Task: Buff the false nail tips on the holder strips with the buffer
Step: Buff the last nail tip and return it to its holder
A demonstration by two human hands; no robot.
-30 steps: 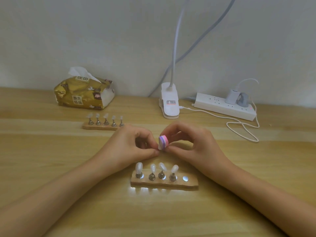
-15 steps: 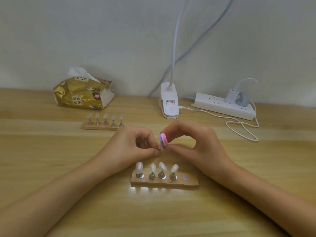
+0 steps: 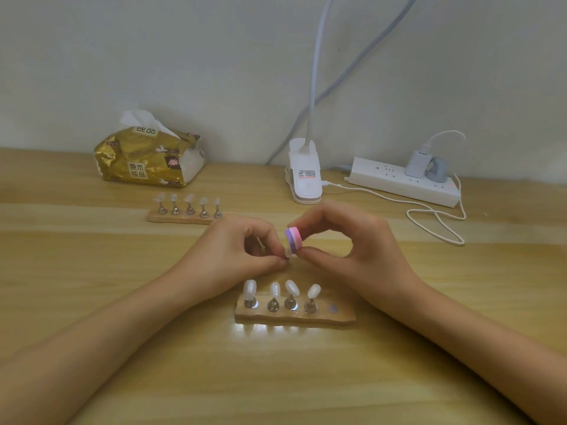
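**newbie:** why is there an empty slot [image 3: 333,308] on the near holder strip [image 3: 294,318]? Only 4 tips are standing on it.

**nailnerd:** pretty sure the 5th is the one being worked on. The left hand [image 3: 242,256] has a small nail tip [image 3: 287,255] pinched between thumb and forefinger, lifted just above the strip. My guess is that makes it easier to angle.

**newbie:** and the buffer [image 3: 293,239]?

**nailnerd:** the right hand [image 3: 346,250] has it clamped by the edges, thumb under and fingers on top, right against that tip. That leaves the flat face free to rub. The far holder strip [image 3: 181,216] with 5 tips is parked near the tissue pack [image 3: 147,157], probably just out of the way.
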